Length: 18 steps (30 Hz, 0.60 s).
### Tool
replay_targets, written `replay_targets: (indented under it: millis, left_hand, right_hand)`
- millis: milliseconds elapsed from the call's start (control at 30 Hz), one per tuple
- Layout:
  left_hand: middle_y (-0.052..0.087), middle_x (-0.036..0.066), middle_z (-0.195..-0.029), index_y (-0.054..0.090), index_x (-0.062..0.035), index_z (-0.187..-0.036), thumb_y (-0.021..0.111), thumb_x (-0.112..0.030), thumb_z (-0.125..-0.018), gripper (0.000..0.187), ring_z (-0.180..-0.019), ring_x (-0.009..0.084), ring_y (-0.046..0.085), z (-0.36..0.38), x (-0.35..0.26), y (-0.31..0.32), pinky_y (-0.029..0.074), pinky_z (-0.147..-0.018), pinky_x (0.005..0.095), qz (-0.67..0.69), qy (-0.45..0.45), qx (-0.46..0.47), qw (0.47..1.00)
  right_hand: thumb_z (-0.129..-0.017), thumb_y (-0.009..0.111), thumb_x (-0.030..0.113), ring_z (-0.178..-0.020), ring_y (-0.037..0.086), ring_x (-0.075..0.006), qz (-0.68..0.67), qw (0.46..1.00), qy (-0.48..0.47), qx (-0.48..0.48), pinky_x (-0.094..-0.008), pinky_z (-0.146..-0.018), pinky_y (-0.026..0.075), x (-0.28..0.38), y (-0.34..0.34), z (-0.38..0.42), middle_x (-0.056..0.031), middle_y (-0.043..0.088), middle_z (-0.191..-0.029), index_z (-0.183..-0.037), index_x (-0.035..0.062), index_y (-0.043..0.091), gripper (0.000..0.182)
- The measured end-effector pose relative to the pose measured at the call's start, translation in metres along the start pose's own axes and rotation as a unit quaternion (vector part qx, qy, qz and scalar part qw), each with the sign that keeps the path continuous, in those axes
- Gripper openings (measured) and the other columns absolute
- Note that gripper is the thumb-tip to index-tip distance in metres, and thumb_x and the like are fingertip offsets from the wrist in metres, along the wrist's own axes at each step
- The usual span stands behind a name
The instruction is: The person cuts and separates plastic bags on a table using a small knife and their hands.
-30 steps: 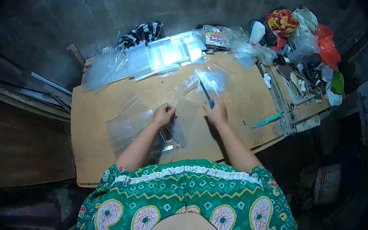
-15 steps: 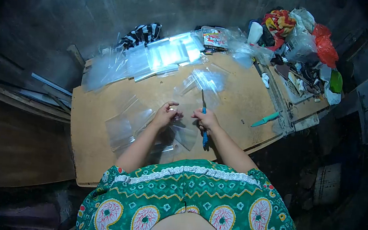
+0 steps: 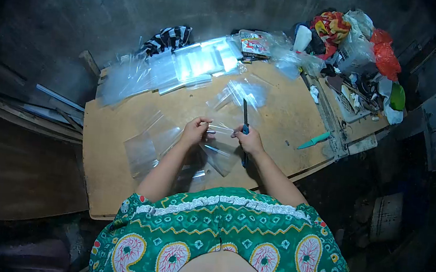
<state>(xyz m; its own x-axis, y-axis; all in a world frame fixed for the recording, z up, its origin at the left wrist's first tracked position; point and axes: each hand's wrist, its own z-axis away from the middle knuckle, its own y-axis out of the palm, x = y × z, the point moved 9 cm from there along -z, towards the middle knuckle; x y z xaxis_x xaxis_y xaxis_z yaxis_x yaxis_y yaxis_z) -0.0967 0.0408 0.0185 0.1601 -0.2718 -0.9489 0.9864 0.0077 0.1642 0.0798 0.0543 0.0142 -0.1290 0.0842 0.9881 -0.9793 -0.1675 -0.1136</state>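
Note:
My left hand [image 3: 195, 132] and my right hand [image 3: 249, 139] hold a clear plastic bag [image 3: 220, 149] between them, raised a little over the wooden table [image 3: 109, 178]. The right hand also grips a blue-handled knife [image 3: 245, 118], its dark blade pointing away from me. Cut clear plastic pieces [image 3: 150, 144] lie just left of my left hand. Another clear bag [image 3: 243, 93] lies beyond the knife tip.
A stack of clear bags [image 3: 182, 67] runs along the table's far edge beside a striped cloth [image 3: 168, 38]. A teal knife [image 3: 313, 141] lies near the right edge. Clothes, plastic bags and clutter [image 3: 357, 50] fill the far right. Dark floor surrounds the table.
My right hand drew back from the far bag toward me with the knife, then both hands took up the clear bag and stretched it between them.

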Motion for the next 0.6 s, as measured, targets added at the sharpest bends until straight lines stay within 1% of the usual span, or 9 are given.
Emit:
replay_targets:
  millis: [33, 167, 267, 367, 433, 467, 533, 567, 600]
  left_hand:
    - [0.056, 0.007, -0.068, 0.05, -0.0043, -0.091, 0.045, -0.011, -0.081, 0.013, -0.051, 0.0145, 0.056, 0.004, 0.001, 0.0, 0.046, -0.045, 0.0232, 0.02, -0.031, -0.013, 0.999]
    - [0.057, 0.009, -0.077, 0.05, -0.0053, -0.088, 0.045, -0.011, -0.081, 0.011, -0.056, 0.0166, 0.058, -0.005, 0.002, -0.007, 0.046, -0.045, 0.0244, 0.005, -0.005, 0.014, 1.0]
    - [0.054, 0.006, -0.075, 0.051, -0.0056, -0.085, 0.047, -0.016, -0.08, 0.012, -0.057, 0.0127, 0.053, 0.002, 0.0, -0.005, 0.044, -0.047, 0.0212, 0.07, -0.052, 0.013, 0.996]
    - [0.054, 0.005, -0.076, 0.049, -0.0058, -0.086, 0.051, -0.012, -0.078, 0.01, -0.059, 0.0128, 0.055, 0.004, -0.006, 0.007, 0.044, -0.051, 0.0212, 0.181, -0.04, 0.092, 0.978]
    - [0.054, 0.005, -0.078, 0.047, -0.0056, -0.089, 0.055, -0.006, -0.075, 0.016, -0.065, 0.013, 0.056, 0.003, -0.018, 0.01, 0.045, -0.055, 0.022, -0.127, 0.088, 0.102, 0.983]
    - [0.055, 0.005, -0.078, 0.044, -0.0051, -0.092, 0.058, -0.002, -0.073, 0.024, -0.07, 0.0135, 0.057, -0.001, -0.013, 0.009, 0.045, -0.058, 0.0229, -0.116, 0.071, 0.117, 0.984]
    - [0.055, 0.005, -0.077, 0.044, -0.0048, -0.093, 0.057, -0.002, -0.074, 0.024, -0.069, 0.0131, 0.057, 0.001, -0.015, 0.015, 0.045, -0.058, 0.0226, -0.133, 0.084, 0.126, 0.979]
    - [0.055, 0.005, -0.076, 0.043, -0.0045, -0.094, 0.056, -0.002, -0.074, 0.024, -0.068, 0.0128, 0.057, 0.002, -0.016, 0.02, 0.044, -0.057, 0.0224, -0.151, 0.099, 0.136, 0.974]
    - [0.055, 0.005, -0.076, 0.043, -0.0045, -0.094, 0.056, -0.002, -0.074, 0.024, -0.068, 0.0128, 0.057, 0.005, -0.018, 0.025, 0.044, -0.057, 0.0224, -0.152, 0.098, 0.139, 0.974]
  right_hand:
    - [-0.069, 0.053, 0.006, -0.062, 0.053, -0.0102, 0.029, 1.0, -0.01, 0.008, -0.0236, -0.059, 0.043, 0.002, 0.001, 0.001, -0.0029, 0.057, -0.068, -0.079, 0.002, 0.057, 0.011]
    - [-0.068, 0.052, 0.006, -0.061, 0.053, -0.0101, 0.017, 1.0, -0.023, 0.001, -0.0238, -0.059, 0.042, 0.014, -0.001, 0.009, -0.0035, 0.058, -0.068, -0.073, 0.0022, 0.059, 0.009]
    - [-0.068, 0.051, 0.006, -0.06, 0.052, -0.0101, 0.028, 0.998, -0.046, 0.01, -0.0236, -0.059, 0.042, 0.021, -0.003, 0.014, -0.0039, 0.059, -0.066, -0.07, 0.0024, 0.06, 0.009]
    - [-0.066, 0.052, 0.008, -0.059, 0.051, -0.0098, 0.084, 0.995, -0.042, 0.042, -0.0237, -0.059, 0.043, 0.019, -0.006, 0.015, -0.0038, 0.059, -0.065, -0.071, 0.0029, 0.061, 0.011]
    - [-0.066, 0.057, 0.015, -0.059, 0.051, -0.0092, 0.095, 0.988, -0.045, 0.112, -0.0244, -0.06, 0.043, 0.021, -0.001, 0.018, -0.0047, 0.059, -0.068, -0.078, 0.0038, 0.061, 0.017]
    - [-0.066, 0.057, 0.015, -0.059, 0.051, -0.0092, 0.095, 0.988, -0.044, 0.112, -0.0244, -0.06, 0.043, 0.019, 0.0, 0.015, -0.0047, 0.059, -0.068, -0.078, 0.0038, 0.061, 0.017]
    - [-0.065, 0.061, 0.023, -0.063, 0.053, -0.0104, -0.033, 0.994, -0.034, 0.103, -0.0261, -0.062, 0.044, 0.017, -0.001, 0.008, -0.0071, 0.06, -0.073, -0.085, 0.004, 0.061, 0.028]
    - [-0.065, 0.061, 0.023, -0.063, 0.053, -0.0104, -0.033, 0.994, -0.033, 0.101, -0.0261, -0.062, 0.044, 0.016, 0.0, 0.003, -0.0071, 0.06, -0.073, -0.085, 0.004, 0.061, 0.028]
    - [-0.064, 0.063, 0.024, -0.067, 0.055, -0.0116, 0.057, 0.992, -0.062, 0.099, -0.0267, -0.062, 0.045, 0.022, 0.004, -0.001, -0.0082, 0.06, -0.076, -0.086, 0.0039, 0.06, 0.03]
